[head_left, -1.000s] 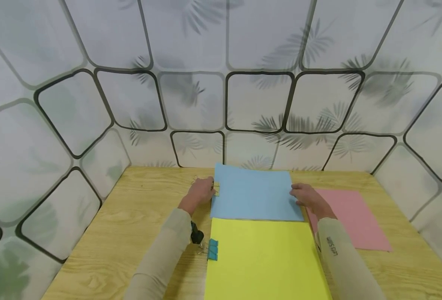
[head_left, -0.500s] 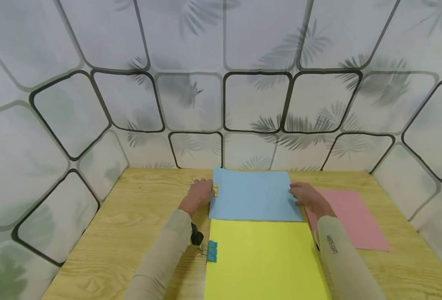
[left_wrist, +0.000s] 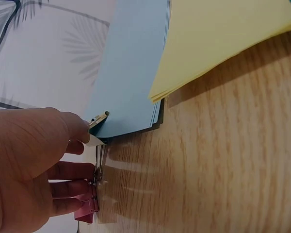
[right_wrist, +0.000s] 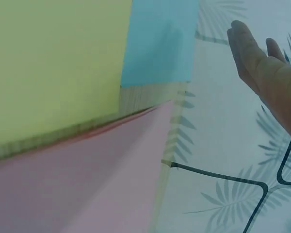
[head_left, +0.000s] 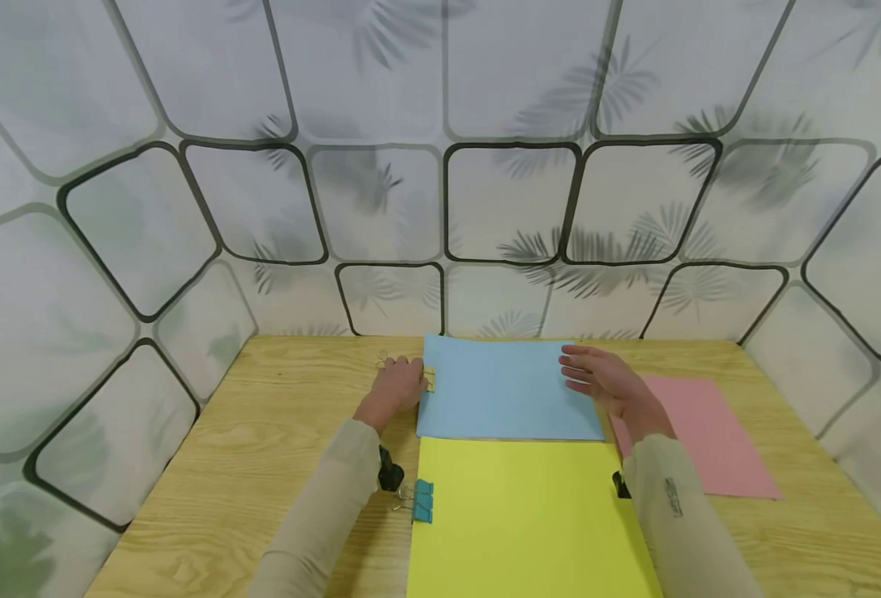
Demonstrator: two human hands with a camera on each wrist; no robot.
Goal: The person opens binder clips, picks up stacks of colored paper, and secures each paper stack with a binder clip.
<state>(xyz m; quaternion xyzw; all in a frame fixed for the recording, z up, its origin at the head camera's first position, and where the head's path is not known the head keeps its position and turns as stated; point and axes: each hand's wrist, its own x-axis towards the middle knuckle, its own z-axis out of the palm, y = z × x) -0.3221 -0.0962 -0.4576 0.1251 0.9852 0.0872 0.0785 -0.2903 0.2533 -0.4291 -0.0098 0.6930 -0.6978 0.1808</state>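
Note:
My left hand (head_left: 398, 386) is at the left edge of the blue paper stack (head_left: 511, 390). There its thumb and index finger pinch a small yellow binder clip (left_wrist: 100, 120) at the stack's edge. Close by the curled lower fingers, a pink binder clip (left_wrist: 86, 211) with wire handles stands on the table. Above the blue stack's right edge, my right hand (head_left: 610, 384) is raised with fingers extended, holding nothing. In the right wrist view, this hand (right_wrist: 271, 73) shows apart from the paper.
In front lies a yellow paper stack (head_left: 530, 523) with a teal binder clip (head_left: 423, 501) on its left edge. Pink paper (head_left: 717, 436) lies to the right on the wooden table (head_left: 261, 448). A patterned wall (head_left: 380, 208) stands behind.
My right hand has let go of the blue stack's right edge and lifted, its fingers spreading out. The left hand stays at the clip; the blue stack's far left corner sits slightly lower.

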